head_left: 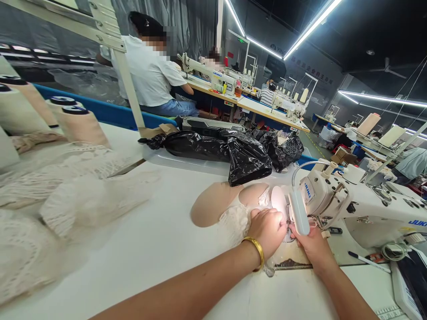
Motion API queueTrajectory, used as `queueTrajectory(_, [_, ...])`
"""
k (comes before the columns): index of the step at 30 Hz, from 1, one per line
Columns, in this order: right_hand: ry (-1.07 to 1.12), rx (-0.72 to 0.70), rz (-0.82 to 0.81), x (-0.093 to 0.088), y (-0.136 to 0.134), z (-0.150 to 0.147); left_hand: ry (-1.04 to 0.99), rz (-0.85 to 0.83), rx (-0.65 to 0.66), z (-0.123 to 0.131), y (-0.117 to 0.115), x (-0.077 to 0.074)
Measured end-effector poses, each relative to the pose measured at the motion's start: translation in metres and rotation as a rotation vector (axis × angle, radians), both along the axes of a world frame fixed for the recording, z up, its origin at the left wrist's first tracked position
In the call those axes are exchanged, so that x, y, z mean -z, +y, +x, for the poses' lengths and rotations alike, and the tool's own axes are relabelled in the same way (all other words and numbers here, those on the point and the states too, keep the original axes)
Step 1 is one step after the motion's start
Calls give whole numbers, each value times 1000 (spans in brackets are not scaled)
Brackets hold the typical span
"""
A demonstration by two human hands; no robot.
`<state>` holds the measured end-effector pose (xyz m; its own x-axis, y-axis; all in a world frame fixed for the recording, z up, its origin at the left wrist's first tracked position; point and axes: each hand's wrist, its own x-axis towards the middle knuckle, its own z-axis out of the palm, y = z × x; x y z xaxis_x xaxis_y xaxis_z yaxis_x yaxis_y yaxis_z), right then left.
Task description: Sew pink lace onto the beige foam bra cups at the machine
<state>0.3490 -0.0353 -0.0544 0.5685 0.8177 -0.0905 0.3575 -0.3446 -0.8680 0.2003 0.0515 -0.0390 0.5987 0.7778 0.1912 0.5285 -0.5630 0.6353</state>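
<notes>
My left hand (268, 230), with a gold bangle at the wrist, is closed over the edge of a beige cup piece with white lace (235, 220), just left of the needle area. Close by on the right, my right hand (311, 242) has its fingers pinched at the presser foot of the white sewing machine (328, 195); what they hold is too small to make out. A lamp (299, 212) partly hides those fingertips. The beige cups (213, 204) lie on the white table (173, 262), left of the machine.
Black plastic bags (250, 155) lie behind the cups. White lace (76, 195) and thread cones (80, 124) are at the left. A pen (368, 261) lies right of my right hand. A person in a white shirt (143, 71) sits beyond the table.
</notes>
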Motion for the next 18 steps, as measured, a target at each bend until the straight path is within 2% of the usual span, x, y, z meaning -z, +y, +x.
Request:
queueTrajectory(8, [-4,19,-22,-8,-3,-5,-4,2,-1,1,0,2])
queueTrajectory(18, [10,43,7,-7,-4,-8,7,-6,-4,2,1,3])
